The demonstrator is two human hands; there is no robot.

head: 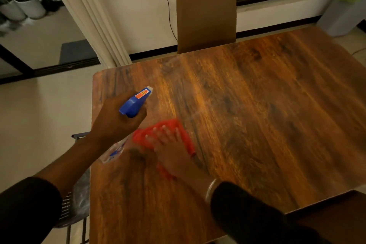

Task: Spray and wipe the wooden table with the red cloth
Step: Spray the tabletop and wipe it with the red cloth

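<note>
The wooden table fills the middle and right of the view, with streaks showing near its far left corner. My left hand grips a spray bottle with a blue trigger head; its nozzle points toward the far side of the table, and its clear body hangs below my wrist. My right hand lies flat, fingers spread, on the red cloth, pressing it onto the tabletop near the left edge. The cloth and that hand are motion-blurred.
A brown chair stands at the table's far edge. A metal chair sits by the left edge below my left arm. Cream curtains and white plant pots are at the far left, and a black cable runs down the wall.
</note>
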